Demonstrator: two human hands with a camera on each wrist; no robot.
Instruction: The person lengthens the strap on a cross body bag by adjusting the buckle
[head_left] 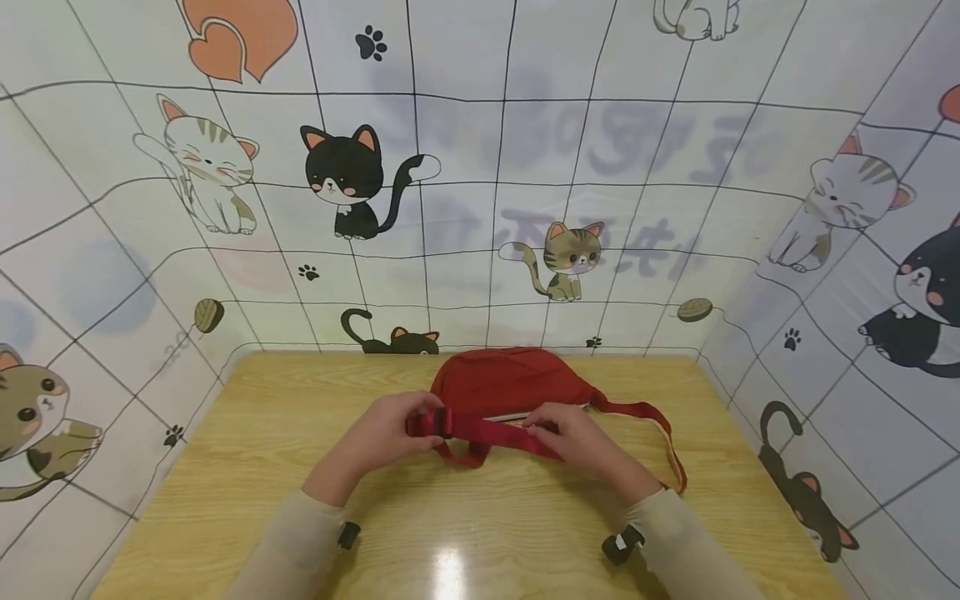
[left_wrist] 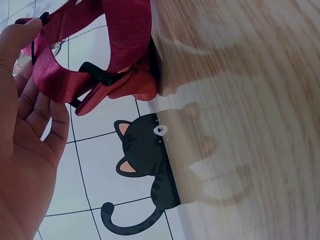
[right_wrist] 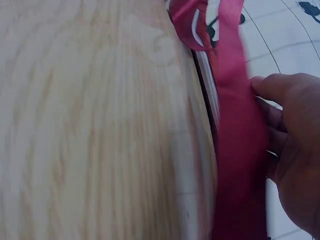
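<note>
A red waist bag [head_left: 510, 379] lies near the back of the table, its zipper edge toward me. My left hand [head_left: 386, 433] pinches the red webbing strap beside a black buckle [head_left: 442, 422] in front of the bag. In the left wrist view, the looped strap [left_wrist: 55, 82] passes between the thumb and fingers, and a black slider [left_wrist: 97, 73] sits on the webbing. My right hand [head_left: 577, 437] holds the strap farther right. The right wrist view has the thumb at the edge of the blurred strap [right_wrist: 242, 145], with the other fingers partly hidden behind it.
Another length of strap [head_left: 667, 433] trails from the bag's right end across the wooden table [head_left: 465, 525]. A white cloth [head_left: 465, 175] printed with cats and grid lines rises behind the table and along both sides. Dark wrist devices [head_left: 622, 546] hang at both sleeves.
</note>
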